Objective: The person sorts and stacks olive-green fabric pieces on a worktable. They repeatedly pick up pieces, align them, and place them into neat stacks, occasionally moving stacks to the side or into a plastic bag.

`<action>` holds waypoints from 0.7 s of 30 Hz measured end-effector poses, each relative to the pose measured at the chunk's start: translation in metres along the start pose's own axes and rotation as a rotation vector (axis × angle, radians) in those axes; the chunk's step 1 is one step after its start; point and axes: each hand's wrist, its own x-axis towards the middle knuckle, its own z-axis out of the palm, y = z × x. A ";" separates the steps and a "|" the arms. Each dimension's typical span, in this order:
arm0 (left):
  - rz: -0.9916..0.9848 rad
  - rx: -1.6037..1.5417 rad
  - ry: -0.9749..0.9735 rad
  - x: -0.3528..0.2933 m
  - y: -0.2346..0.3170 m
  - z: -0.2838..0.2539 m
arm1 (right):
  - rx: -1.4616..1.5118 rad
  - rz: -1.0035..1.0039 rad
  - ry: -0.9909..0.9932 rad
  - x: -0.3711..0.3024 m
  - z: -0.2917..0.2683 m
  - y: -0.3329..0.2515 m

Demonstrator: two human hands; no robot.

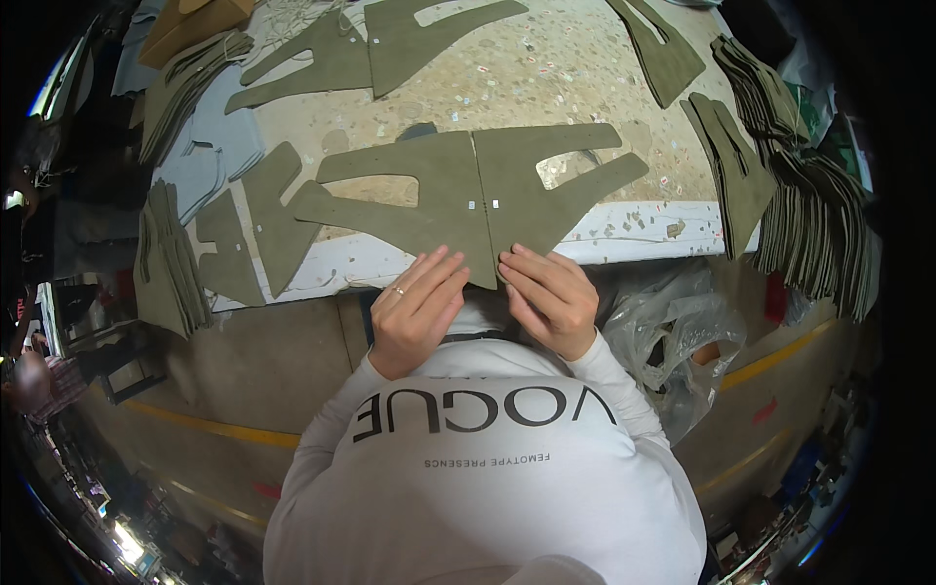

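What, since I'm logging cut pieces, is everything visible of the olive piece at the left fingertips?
The olive piece is flat and matte, apparently suede or felt, with two arms reaching left around an open-ended slot. A small pale sticker sits near its inner edge. It lies on the speckled table, beside its mirrored twin along that edge. The fingers of the left hand appear to touch its lower side.

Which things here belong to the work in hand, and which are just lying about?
Belonging: left hand, right hand, left green panel and right green panel side by side at the fingers; probably the green stack, similar in colour.
Apparently lying about: plastic bag, brown box.
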 end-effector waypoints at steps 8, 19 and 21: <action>-0.295 0.198 -0.003 0.010 -0.015 -0.028 | -0.181 -0.027 -0.302 0.025 -0.026 -0.018; -0.389 0.442 -0.264 0.011 -0.012 -0.019 | -0.256 -0.169 -0.628 0.055 0.012 -0.031; -0.379 0.443 -0.274 0.011 -0.011 -0.019 | -0.267 -0.126 -0.598 0.052 0.013 -0.032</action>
